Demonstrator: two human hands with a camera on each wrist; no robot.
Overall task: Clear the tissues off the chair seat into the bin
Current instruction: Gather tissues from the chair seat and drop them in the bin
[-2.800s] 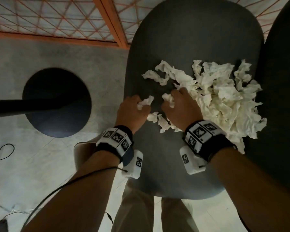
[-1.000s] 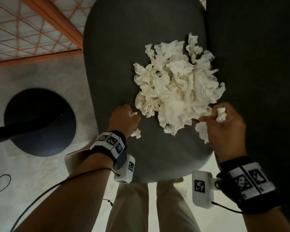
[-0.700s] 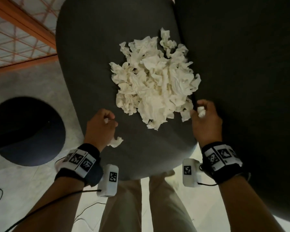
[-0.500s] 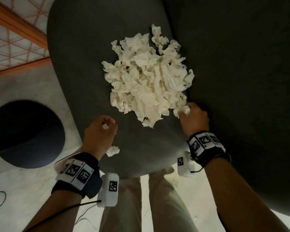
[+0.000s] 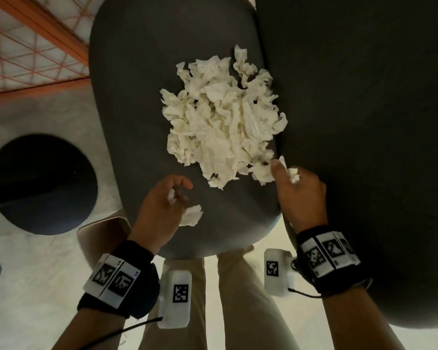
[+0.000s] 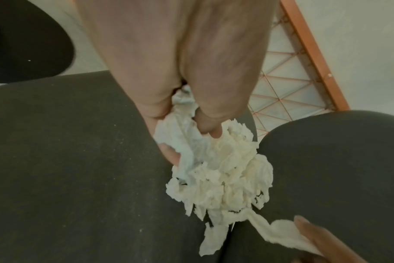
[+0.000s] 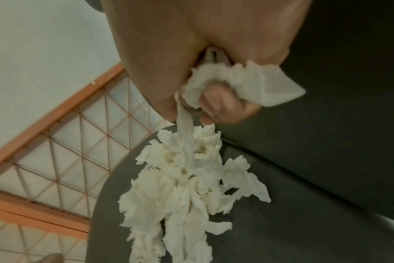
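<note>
A heap of crumpled white tissues (image 5: 220,122) lies on the dark grey chair seat (image 5: 142,84). My left hand (image 5: 180,194) hovers over the seat's near part, left of the heap, fingers curled round a tissue wad (image 5: 191,215) that hangs out below. In the left wrist view that left hand (image 6: 187,128) grips tissue beside the heap (image 6: 225,178). My right hand (image 5: 286,173) is at the heap's near right edge, pinching a tissue piece (image 5: 292,174). In the right wrist view a strand runs from the right hand (image 7: 214,99) down to the heap (image 7: 180,186).
A second dark seat (image 5: 364,122) butts against the chair on the right. A black round disc (image 5: 41,183) lies on the pale floor at left, under a dark bar. An orange-framed mesh panel (image 5: 23,46) stands far left. My beige-trousered legs (image 5: 238,299) are below the seat's front edge.
My right hand has moved in from the seat's right side to the heap's near right edge, still gripping tissue. My left hand has stayed near left with its wad.
</note>
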